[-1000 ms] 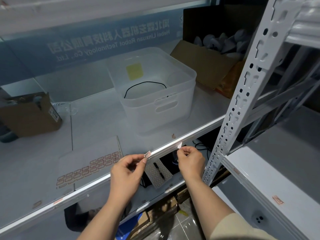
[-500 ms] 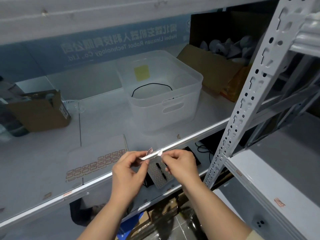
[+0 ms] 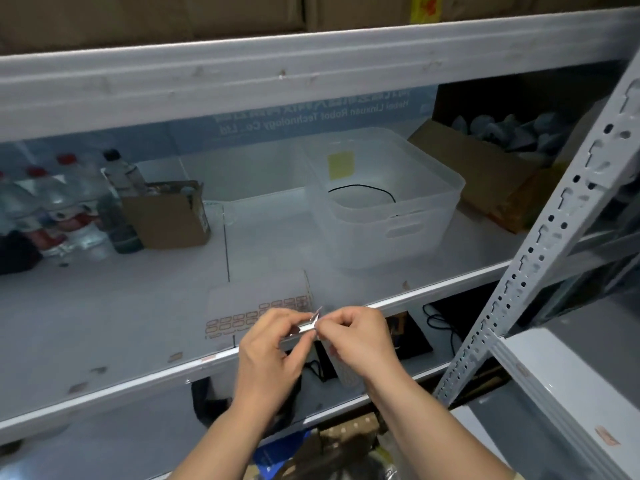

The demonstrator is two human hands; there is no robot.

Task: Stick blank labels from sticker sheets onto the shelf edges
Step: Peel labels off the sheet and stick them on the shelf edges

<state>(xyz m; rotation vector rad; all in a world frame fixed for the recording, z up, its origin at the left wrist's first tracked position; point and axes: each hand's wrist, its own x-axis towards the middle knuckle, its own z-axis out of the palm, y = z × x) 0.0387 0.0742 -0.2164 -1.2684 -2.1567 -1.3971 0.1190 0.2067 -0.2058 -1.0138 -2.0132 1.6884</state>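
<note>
1. Both hands are working at the shelf edge (image 3: pixel 433 294): my left hand (image 3: pixel 273 344) and right hand (image 3: pixel 356 339) are pinching one small label (image 3: pixel 313 323) between curled fingertips.
2. Next, I think, I am pressing it flat along that front edge, beside the sticker sheet (image 3: pixel 256 311).

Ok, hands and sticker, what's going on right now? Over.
Left hand and right hand both pinching one small label at the shelf edge. Sticker sheet lying on the shelf behind. Nothing in the way.
</note>
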